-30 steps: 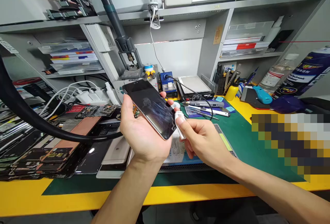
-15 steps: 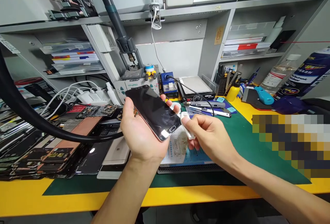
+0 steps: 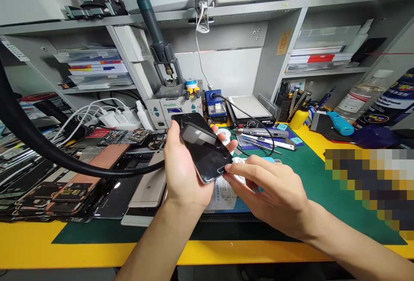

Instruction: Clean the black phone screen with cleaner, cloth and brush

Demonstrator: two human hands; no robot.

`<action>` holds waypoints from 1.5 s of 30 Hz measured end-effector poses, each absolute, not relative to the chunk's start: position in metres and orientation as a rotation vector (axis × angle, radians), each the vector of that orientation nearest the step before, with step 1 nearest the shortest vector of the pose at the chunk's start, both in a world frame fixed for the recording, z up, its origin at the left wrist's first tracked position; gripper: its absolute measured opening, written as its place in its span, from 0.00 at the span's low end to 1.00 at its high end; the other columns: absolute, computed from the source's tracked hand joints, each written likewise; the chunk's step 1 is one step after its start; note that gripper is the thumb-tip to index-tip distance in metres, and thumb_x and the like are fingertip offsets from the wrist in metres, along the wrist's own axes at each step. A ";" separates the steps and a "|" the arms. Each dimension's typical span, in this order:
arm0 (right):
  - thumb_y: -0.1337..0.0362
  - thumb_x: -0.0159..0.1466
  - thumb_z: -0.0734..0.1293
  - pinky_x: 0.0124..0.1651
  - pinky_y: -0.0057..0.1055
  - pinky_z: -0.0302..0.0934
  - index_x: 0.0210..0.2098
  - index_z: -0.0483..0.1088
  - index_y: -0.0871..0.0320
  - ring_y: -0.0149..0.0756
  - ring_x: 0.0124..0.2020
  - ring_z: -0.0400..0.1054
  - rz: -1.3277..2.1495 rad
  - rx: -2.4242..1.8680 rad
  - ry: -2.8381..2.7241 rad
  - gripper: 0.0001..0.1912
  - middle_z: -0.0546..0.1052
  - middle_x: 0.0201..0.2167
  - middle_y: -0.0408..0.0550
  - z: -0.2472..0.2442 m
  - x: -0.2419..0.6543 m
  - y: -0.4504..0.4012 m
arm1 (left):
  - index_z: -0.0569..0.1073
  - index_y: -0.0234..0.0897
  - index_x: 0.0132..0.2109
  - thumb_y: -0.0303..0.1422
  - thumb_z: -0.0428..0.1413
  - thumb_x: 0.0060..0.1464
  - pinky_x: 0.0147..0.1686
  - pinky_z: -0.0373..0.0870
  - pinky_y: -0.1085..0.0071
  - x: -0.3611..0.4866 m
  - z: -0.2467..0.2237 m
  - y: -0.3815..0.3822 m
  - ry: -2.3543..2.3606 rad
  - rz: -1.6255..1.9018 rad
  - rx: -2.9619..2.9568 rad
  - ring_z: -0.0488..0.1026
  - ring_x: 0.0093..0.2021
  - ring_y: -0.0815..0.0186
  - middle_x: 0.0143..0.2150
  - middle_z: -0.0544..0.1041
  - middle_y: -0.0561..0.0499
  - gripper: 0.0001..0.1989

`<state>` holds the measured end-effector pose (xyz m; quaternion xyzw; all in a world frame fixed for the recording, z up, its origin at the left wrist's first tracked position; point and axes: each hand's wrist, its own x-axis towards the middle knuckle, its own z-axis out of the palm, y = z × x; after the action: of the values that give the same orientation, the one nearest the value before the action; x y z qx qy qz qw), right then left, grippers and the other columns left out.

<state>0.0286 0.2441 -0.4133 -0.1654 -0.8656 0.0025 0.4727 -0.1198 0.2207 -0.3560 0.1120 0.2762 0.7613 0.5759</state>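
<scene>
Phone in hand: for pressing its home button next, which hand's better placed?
Probably the right hand: its fingertips are right beside the home button, while the left hand cradles the phone.

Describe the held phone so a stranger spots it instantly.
Find the green mat and, above it, the left hand. The phone rests there, right hand at its lower end. Unlike the stacked phone parts at left, it's held up, glossy black, with an oval button.

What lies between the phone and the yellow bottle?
In the head view, the stretch from the phone to the yellow bottle takes in the left hand's fingertips, a white round item, and slim tools crossed by a black cable.
</scene>
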 end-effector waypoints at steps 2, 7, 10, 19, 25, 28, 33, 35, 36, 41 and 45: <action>0.73 0.67 0.69 0.24 0.27 0.51 0.45 0.71 0.57 0.27 0.23 0.61 -0.081 -0.402 -2.112 0.08 0.71 0.26 0.40 -0.415 0.028 0.244 | 0.75 0.35 0.38 0.48 0.41 0.69 0.38 0.80 0.58 -0.119 -0.357 0.220 0.658 1.805 0.313 0.78 0.32 0.60 0.29 0.73 0.48 0.26; 0.74 0.67 0.68 0.26 0.29 0.53 0.45 0.72 0.58 0.29 0.23 0.62 -0.151 -0.330 -2.073 0.09 0.72 0.25 0.42 -0.418 0.029 0.242 | 0.77 0.36 0.39 0.50 0.40 0.68 0.32 0.80 0.62 -0.117 -0.360 0.217 0.696 1.827 0.437 0.78 0.32 0.60 0.33 0.77 0.45 0.29; 0.75 0.67 0.68 0.26 0.29 0.52 0.45 0.73 0.60 0.29 0.23 0.61 -0.155 -0.308 -2.075 0.09 0.71 0.24 0.41 -0.419 0.028 0.241 | 0.78 0.36 0.40 0.53 0.42 0.67 0.30 0.79 0.64 -0.115 -0.360 0.214 0.654 1.827 0.502 0.77 0.30 0.61 0.34 0.78 0.45 0.29; 0.76 0.66 0.66 0.26 0.29 0.54 0.48 0.72 0.62 0.30 0.23 0.62 -0.180 -0.218 -2.135 0.12 0.70 0.24 0.42 -0.414 0.033 0.242 | 0.79 0.35 0.39 0.55 0.41 0.67 0.29 0.79 0.65 -0.113 -0.357 0.208 0.623 1.807 0.579 0.78 0.31 0.62 0.35 0.79 0.45 0.32; 0.75 0.67 0.64 0.25 0.29 0.54 0.50 0.72 0.62 0.30 0.22 0.59 -0.248 -0.211 -2.141 0.13 0.70 0.23 0.42 -0.415 0.037 0.243 | 0.78 0.35 0.42 0.56 0.42 0.66 0.35 0.80 0.66 -0.112 -0.358 0.206 0.628 1.848 0.604 0.79 0.33 0.61 0.36 0.79 0.45 0.32; 0.77 0.67 0.65 0.25 0.30 0.53 0.48 0.74 0.61 0.30 0.22 0.59 -0.218 -0.219 -2.108 0.12 0.69 0.22 0.41 -0.417 0.035 0.241 | 0.79 0.36 0.43 0.56 0.42 0.66 0.36 0.80 0.63 -0.116 -0.355 0.204 0.616 1.885 0.661 0.79 0.34 0.60 0.38 0.80 0.45 0.31; 0.69 0.70 0.66 0.24 0.27 0.57 0.41 0.76 0.58 0.29 0.22 0.66 0.622 -0.500 -1.992 0.06 0.74 0.25 0.44 -0.406 0.028 0.236 | 0.80 0.40 0.43 0.57 0.38 0.67 0.38 0.80 0.59 -0.124 -0.346 0.201 0.560 1.942 0.729 0.80 0.34 0.59 0.37 0.80 0.46 0.33; 0.59 0.71 0.66 0.23 0.25 0.61 0.36 0.75 0.58 0.30 0.21 0.68 1.336 -0.625 -1.863 0.10 0.74 0.23 0.43 -0.399 0.026 0.236 | 0.80 0.37 0.42 0.58 0.37 0.67 0.37 0.80 0.60 -0.126 -0.345 0.200 0.582 1.889 0.753 0.80 0.33 0.58 0.36 0.81 0.45 0.36; 0.56 0.70 0.68 0.23 0.25 0.62 0.35 0.74 0.59 0.30 0.20 0.69 1.646 -0.642 -1.763 0.13 0.74 0.22 0.43 -0.397 0.025 0.236 | 0.80 0.36 0.42 0.59 0.37 0.66 0.36 0.80 0.60 -0.126 -0.345 0.200 0.596 1.854 0.773 0.80 0.33 0.57 0.36 0.81 0.44 0.37; 0.58 0.60 0.77 0.24 0.22 0.65 0.32 0.72 0.61 0.29 0.23 0.72 2.223 -0.481 -1.391 0.14 0.74 0.22 0.41 -0.395 0.021 0.236 | 0.80 0.34 0.41 0.64 0.39 0.62 0.31 0.78 0.62 -0.123 -0.352 0.201 0.611 1.741 0.858 0.80 0.34 0.55 0.34 0.80 0.41 0.40; 0.61 0.62 0.75 0.24 0.21 0.65 0.29 0.70 0.61 0.28 0.21 0.72 2.249 -0.440 -1.307 0.13 0.71 0.21 0.40 -0.398 0.019 0.233 | 0.80 0.33 0.42 0.64 0.40 0.62 0.31 0.78 0.63 -0.119 -0.355 0.202 0.660 1.734 0.917 0.79 0.33 0.55 0.34 0.80 0.41 0.40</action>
<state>0.0187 0.2331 -0.3978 -0.1615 -0.4798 0.8256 0.2491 -0.1191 0.2017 -0.3545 0.3809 0.2744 0.7204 0.5106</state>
